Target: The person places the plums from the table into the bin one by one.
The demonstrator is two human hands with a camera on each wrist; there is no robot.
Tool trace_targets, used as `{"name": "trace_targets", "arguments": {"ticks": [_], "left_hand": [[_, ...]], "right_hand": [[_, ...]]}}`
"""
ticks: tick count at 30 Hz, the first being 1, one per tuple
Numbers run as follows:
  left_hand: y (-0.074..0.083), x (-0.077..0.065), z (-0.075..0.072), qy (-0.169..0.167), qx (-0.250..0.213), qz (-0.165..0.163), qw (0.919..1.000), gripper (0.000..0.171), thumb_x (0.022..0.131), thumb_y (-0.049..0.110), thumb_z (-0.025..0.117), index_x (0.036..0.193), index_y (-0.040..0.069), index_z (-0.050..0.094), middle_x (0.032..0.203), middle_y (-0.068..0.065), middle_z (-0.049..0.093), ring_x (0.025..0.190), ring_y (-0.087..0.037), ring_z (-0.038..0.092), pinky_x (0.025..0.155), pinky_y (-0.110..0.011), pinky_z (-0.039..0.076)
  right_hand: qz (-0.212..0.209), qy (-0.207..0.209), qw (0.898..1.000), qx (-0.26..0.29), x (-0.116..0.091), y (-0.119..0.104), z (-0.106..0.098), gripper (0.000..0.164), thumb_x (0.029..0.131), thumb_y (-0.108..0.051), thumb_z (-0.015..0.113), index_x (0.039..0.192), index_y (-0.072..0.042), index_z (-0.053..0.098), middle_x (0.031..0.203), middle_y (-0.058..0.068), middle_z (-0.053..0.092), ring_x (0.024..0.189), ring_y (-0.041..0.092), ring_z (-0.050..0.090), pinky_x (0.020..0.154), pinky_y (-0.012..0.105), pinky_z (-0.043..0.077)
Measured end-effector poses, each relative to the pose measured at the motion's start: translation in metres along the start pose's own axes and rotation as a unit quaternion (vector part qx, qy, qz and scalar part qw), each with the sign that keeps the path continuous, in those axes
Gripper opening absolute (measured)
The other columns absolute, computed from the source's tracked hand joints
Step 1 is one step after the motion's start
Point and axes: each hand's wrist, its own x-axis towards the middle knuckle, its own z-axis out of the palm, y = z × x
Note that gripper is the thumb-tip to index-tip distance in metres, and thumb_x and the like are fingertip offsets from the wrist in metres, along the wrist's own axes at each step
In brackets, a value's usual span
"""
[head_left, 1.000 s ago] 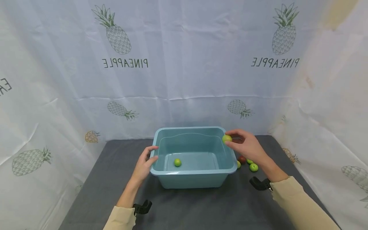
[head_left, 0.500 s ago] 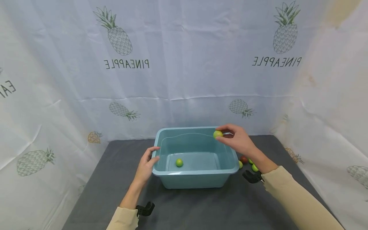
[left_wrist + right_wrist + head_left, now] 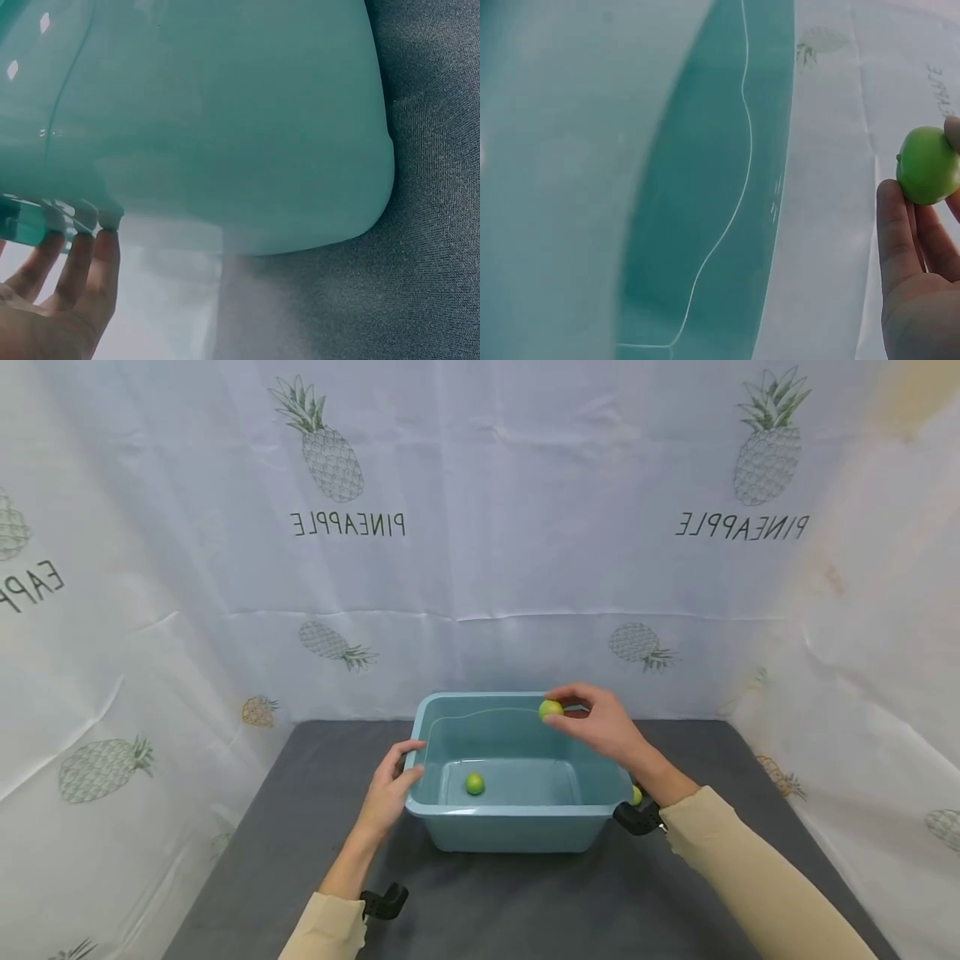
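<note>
A light blue plastic basin stands on the dark grey tabletop. My left hand holds its left rim; in the left wrist view the fingers of that hand reach up to the rim's lip. Between thumb and fingertips, my right hand pinches a small green lime above the back right part of the basin. The right wrist view shows this lime with a small nub at one end. Another green lime lies on the basin floor, left of centre.
A yellow-green fruit shows just outside the basin's right side, partly hidden by my right wrist. White cloth printed with pineapples hangs behind and at both sides. Dark tabletop extends in front of the basin.
My right hand has carried the lime leftward from the basin's right rim to over its inside. The red and green fruits at the right are now mostly hidden behind the arm. The left hand stays on the rim.
</note>
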Motion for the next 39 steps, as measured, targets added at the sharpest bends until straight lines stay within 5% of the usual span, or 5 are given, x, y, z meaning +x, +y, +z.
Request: {"name": "trace_targets", "arguments": {"ticks": [31,39], "left_hand": [[-0.001,0.0,0.002,0.004,0.004,0.03,0.9995,0.037,0.099,-0.001,0.058,0.136,0.001,0.055,0.143,-0.023,0.05,0.125,-0.046,0.052,0.092,-0.057,0.049],[0.001,-0.002,0.004,0.012,0.006,0.011,0.9999,0.036,0.1,0.001,0.056,0.136,0.006,0.056,0.151,-0.018,0.046,0.135,-0.036,0.049,0.098,-0.057,0.046]], "right_hand": [[-0.029,-0.03,0.999,-0.02,0.05,-0.007,0.033,0.039,0.094,-0.014,0.074,0.128,0.001,0.064,0.124,0.014,0.064,0.114,0.029,0.061,0.096,0.041,0.051],[-0.036,-0.056,0.997,-0.043,0.065,0.004,0.043,0.039,0.094,-0.016,0.073,0.128,0.003,0.064,0.12,0.013,0.066,0.112,0.028,0.062,0.093,0.041,0.052]]}}
